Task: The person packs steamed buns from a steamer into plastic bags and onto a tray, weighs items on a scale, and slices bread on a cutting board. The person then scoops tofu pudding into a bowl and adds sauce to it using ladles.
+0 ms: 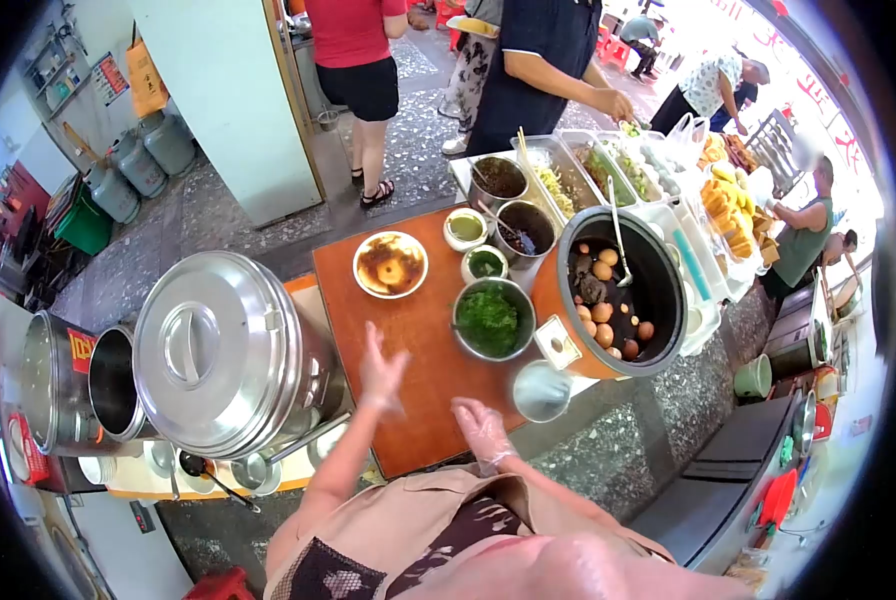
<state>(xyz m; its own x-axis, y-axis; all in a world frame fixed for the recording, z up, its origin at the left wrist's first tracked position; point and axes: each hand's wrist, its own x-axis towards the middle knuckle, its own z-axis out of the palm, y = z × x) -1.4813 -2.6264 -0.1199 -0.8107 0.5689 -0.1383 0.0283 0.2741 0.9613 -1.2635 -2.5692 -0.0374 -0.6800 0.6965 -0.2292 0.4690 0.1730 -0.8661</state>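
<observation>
My left hand (381,372) is held over the brown board (408,435), its fingers spread and slightly blurred, holding nothing. Above it on the board sits a white bowl (390,265) stained with dark sauce. My right hand (482,430), in a clear plastic glove, hovers near the board's right edge with its fingers apart and nothing in them. Beyond it stand a metal bowl of chopped greens (492,318) and a translucent container (542,391). Two small jars (465,229) with green contents are behind the greens.
A large lidded steel pot (213,350) stands at left. At right is a round cooker (623,290) with eggs in dark liquid. Behind it are food trays (593,165). Across the counter, a person in dark clothes (533,70) reaches toward the trays.
</observation>
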